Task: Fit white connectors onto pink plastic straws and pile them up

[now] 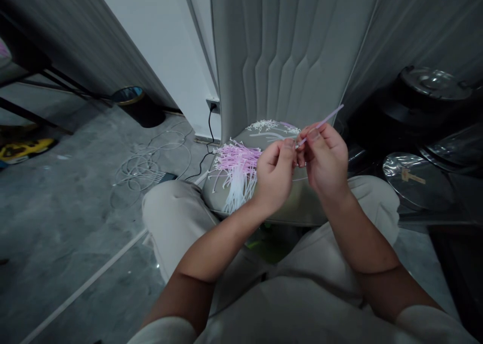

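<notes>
My left hand [276,172] and my right hand [327,162] meet above the chair seat [302,200]. Between the right thumb and fingers is a thin pale purple tube [333,114], its free end pointing up and right. The left thumb and fingertips pinch its lower end, where a small whitish bit shows; its exact shape is too small to tell. Left of my hands lies a heap of pink tubes [236,158] with white tips, with a bundle of white tubes [237,190] in front. Small white pieces [266,125] lie scattered toward the seat's back, near a few pale strips [264,135].
The padded chair back [287,47] rises behind the seat. On the floor to the left are a coiled cable [145,160] and a black bin [139,107]. A black cord [211,127] runs from a wall socket. A lidded pot [433,85] stands at right.
</notes>
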`<act>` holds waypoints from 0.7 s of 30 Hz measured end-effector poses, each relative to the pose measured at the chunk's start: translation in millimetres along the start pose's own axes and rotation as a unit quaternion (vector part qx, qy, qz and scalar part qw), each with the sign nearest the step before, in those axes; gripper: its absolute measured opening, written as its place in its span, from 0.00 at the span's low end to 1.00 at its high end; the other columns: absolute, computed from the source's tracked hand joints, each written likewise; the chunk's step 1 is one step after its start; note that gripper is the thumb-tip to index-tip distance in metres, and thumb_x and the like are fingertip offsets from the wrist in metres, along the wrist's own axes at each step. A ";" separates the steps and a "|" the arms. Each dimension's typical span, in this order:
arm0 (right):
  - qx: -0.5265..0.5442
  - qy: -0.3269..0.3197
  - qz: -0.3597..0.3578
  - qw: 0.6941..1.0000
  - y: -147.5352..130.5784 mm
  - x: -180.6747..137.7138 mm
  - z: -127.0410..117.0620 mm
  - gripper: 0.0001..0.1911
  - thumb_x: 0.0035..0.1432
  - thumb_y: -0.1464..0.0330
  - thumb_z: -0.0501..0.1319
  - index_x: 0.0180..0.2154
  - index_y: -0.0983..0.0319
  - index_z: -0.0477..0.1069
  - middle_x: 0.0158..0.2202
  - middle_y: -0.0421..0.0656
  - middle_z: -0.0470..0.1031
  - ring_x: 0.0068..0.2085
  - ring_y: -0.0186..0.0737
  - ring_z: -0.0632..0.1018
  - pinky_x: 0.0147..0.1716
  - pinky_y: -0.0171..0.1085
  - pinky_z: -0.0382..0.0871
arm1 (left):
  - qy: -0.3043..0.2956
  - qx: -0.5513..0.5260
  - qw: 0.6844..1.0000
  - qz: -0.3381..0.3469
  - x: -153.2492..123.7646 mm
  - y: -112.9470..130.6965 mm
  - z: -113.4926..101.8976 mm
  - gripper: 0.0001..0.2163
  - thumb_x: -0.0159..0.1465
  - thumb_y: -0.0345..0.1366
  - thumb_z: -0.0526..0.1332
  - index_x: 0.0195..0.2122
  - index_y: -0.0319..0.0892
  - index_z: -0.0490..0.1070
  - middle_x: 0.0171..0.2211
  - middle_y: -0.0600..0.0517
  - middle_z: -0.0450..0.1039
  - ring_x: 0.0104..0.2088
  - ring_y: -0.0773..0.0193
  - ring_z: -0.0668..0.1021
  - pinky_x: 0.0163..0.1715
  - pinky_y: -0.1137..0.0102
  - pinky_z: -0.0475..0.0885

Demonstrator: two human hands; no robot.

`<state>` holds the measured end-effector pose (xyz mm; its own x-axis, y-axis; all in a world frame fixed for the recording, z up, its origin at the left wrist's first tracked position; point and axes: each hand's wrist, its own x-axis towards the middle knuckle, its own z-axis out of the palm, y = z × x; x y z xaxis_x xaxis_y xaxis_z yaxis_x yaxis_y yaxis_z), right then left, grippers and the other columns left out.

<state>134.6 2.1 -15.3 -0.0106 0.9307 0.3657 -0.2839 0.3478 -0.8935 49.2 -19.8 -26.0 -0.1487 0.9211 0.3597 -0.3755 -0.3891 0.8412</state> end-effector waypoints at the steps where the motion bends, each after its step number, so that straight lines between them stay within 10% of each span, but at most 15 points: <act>1: 0.000 0.005 -0.006 1.000 0.7 -0.8 1.1 0.14 0.58 0.55 0.63 0.32 0.58 0.68 0.23 0.33 0.67 0.19 0.24 0.65 0.17 0.27 0.61 | 0.002 -0.005 1.000 0.000 -0.2 -0.1 0.1 0.19 0.67 0.46 0.56 0.22 0.41 0.61 0.19 0.57 0.60 0.22 0.72 0.66 0.24 0.74 0.62; 21: -0.010 -0.004 -0.010 1.000 10.1 -1.9 4.7 0.12 0.55 0.58 0.66 0.31 0.59 0.70 0.23 0.33 0.69 0.20 0.25 0.68 0.17 0.27 0.62 | 0.049 -0.044 0.997 -0.036 1.1 -2.2 0.3 0.21 0.65 0.49 0.57 0.21 0.41 0.58 0.19 0.58 0.55 0.20 0.73 0.60 0.22 0.75 0.59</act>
<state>127.2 3.3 -23.8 -0.0137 0.9228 0.3850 -0.2651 0.3680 -0.8913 50.1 -17.9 -27.4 -0.2046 0.9450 0.2552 -0.4670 -0.3234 0.8230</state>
